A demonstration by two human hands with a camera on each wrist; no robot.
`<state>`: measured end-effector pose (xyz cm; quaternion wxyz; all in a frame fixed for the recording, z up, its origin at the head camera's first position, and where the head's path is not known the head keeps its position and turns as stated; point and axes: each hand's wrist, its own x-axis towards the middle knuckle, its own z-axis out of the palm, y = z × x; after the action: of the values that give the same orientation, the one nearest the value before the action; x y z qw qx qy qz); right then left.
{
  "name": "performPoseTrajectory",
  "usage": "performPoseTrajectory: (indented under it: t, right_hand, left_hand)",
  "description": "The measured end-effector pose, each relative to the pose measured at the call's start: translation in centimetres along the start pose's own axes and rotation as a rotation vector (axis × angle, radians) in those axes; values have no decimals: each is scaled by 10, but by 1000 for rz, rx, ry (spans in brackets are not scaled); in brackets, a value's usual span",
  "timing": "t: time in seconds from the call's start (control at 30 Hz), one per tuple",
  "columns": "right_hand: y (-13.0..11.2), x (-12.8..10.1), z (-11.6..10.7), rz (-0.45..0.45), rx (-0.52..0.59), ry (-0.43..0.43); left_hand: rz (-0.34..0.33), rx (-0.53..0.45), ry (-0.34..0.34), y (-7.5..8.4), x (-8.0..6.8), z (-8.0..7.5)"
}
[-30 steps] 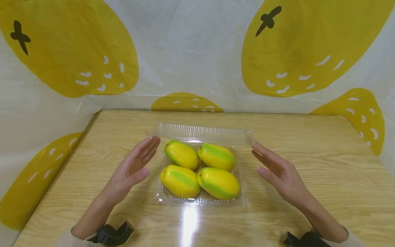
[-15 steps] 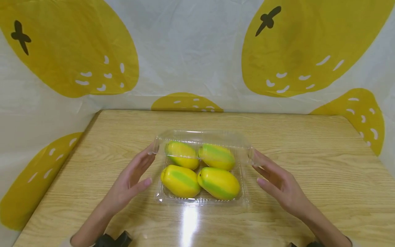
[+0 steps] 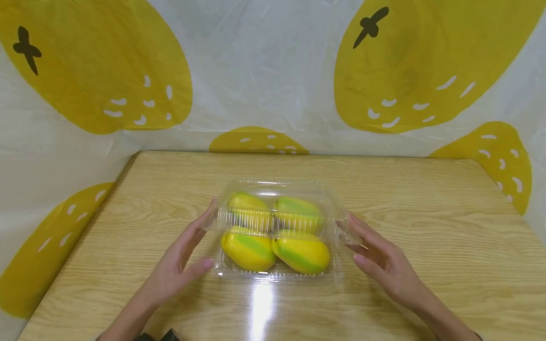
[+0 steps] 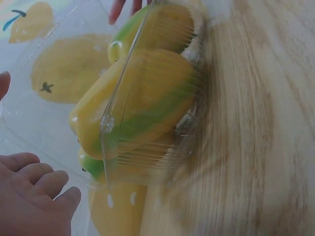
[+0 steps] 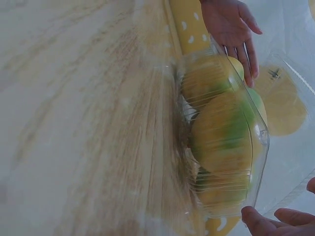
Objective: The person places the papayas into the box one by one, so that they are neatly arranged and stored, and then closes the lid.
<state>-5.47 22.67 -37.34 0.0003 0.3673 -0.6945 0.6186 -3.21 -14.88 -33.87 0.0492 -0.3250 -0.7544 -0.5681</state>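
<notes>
A clear plastic clamshell tray (image 3: 277,275) on the wooden table holds several yellow-green fruits; the front two (image 3: 247,248) (image 3: 300,253) show bare. Its hinged lid (image 3: 277,203) leans forward, half lowered over the back pair. My left hand (image 3: 192,239) touches the lid's left corner with straight fingers. My right hand (image 3: 362,239) touches the right corner the same way. In the left wrist view the lid's edge (image 4: 106,123) crosses a fruit (image 4: 147,98), with my left hand (image 4: 34,196) at the lower left. The right wrist view shows the fruits (image 5: 226,132) under the lid and my right hand (image 5: 280,221) below.
The light wooden table (image 3: 426,213) stretches wide on both sides of the tray. A white sheet printed with big yellow fruit shapes (image 3: 273,71) walls in the back and both sides. Glare lies on the table in front of the tray.
The lid, upright behind the tray a second ago, has swung forward and down over the back fruits. Both hands have followed it toward me along the tray's sides.
</notes>
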Motion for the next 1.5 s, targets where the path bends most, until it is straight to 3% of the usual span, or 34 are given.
performPoseTrajectory:
  t: [0.1, 0.33, 0.57, 0.77, 1.03, 1.17, 1.3, 1.5]
  right_hand:
    - [0, -1, 1, 3, -7, 3]
    - [-2, -8, 2, 119, -40, -14]
    - [4, -7, 5, 39, 50, -47]
    - [6, -10, 9, 95, 44, -64]
    - [7, -12, 10, 93, 19, -77]
    - [9, -14, 10, 117, -24, -71]
    - [12, -15, 12, 131, -45, -58]
    - [13, -17, 14, 178, -30, -39]
  left_hand:
    - [-13, 6, -9, 6, 0, 2]
    - [-4, -4, -10, 4, -3, 6]
    - [-5, -19, 21, 1, -5, 11]
    - [-44, -11, 61, 0, -8, 15]
    - [-49, -57, 112, -18, -15, 18]
    - [-101, -82, 133, -27, -20, 20]
    - [-164, -123, 151, -30, -23, 22]
    - [-160, -183, 157, -32, -24, 25]
